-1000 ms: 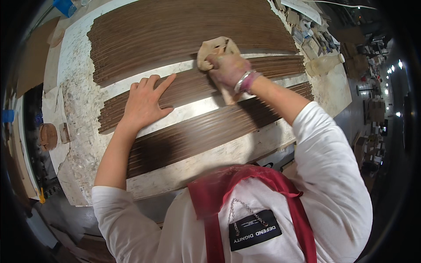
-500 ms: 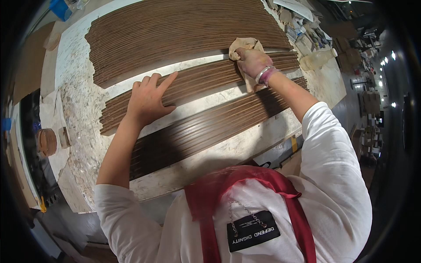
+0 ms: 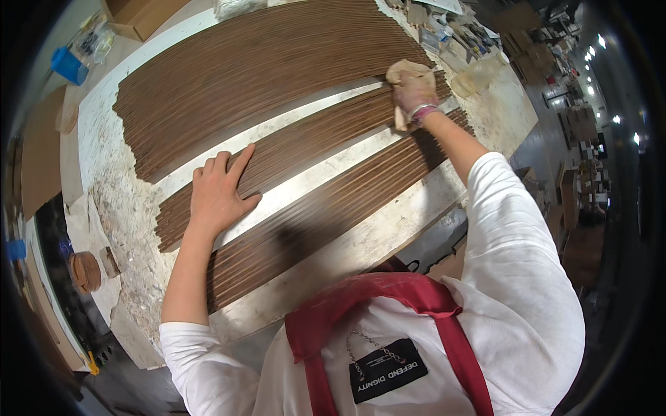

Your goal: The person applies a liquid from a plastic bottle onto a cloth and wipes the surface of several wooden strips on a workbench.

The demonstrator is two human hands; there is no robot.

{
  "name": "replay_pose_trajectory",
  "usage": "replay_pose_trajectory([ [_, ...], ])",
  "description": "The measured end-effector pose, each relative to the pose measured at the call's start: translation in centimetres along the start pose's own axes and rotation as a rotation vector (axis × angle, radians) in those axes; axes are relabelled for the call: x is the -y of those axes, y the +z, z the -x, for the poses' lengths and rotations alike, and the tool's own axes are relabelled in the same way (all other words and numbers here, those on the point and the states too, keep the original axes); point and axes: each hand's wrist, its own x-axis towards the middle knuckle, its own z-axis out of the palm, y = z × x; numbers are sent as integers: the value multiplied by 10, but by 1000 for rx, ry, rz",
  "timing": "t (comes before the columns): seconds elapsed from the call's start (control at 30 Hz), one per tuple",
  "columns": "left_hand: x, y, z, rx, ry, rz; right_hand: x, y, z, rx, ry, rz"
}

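Observation:
Long dark-brown grooved strips lie side by side on a white, stained work table (image 3: 111, 208) in three groups. My left hand (image 3: 218, 194) rests flat with fingers spread on the left part of the middle group of strips (image 3: 312, 139). At the right end of that same group, my right hand (image 3: 416, 96) grips a crumpled tan cloth (image 3: 408, 68) and presses it onto the strips. A wide group of strips (image 3: 263, 76) lies beyond, and a narrower group (image 3: 333, 215) lies nearer to me. White gaps of table show between the groups.
A clear, pale bottle (image 3: 479, 75) lies at the table's right side, near a pile of tools and scraps (image 3: 440, 35). At the far left stand a blue cup (image 3: 68, 66) and a cardboard box (image 3: 142, 17). A round brown roll (image 3: 84, 272) sits by the left edge.
My right hand has slid the cloth along the middle strips toward their right end. My left hand stays on the left part of the strips. The whole view has shifted and turned slightly.

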Motion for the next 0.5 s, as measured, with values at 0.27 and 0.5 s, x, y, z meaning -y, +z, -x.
replay_pose_trajectory([
  [0.27, -4, 2, -5, -4, 16, -20, 93, 43, 58, -9, -737, -176],
  [0.5, -6, 7, -2, -42, 22, -36, -109, 10, -46, 169, 4, 92],
])
